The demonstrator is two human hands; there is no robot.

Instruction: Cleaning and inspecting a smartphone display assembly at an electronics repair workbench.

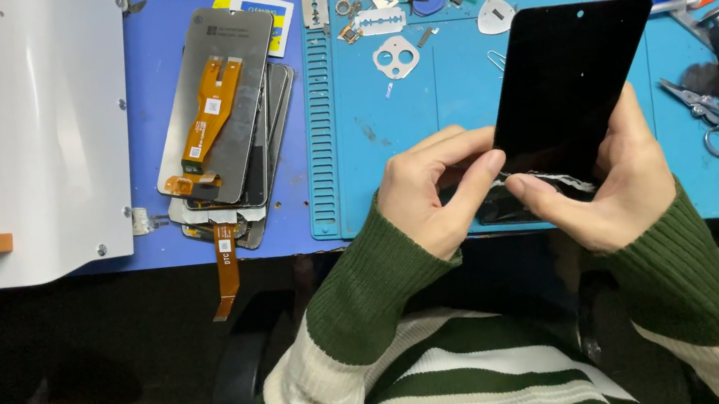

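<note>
Head view: both hands (529,191) grip a glossy black rectangular screen (570,75).

The light is bright and even on the blue mat (404,119) — it seems to come from above. The black screen (570,85) shows a soft shine but no hard glare. Below the table edge it is very dark. The picture is sharp in the middle — the corners bend a little.
</note>
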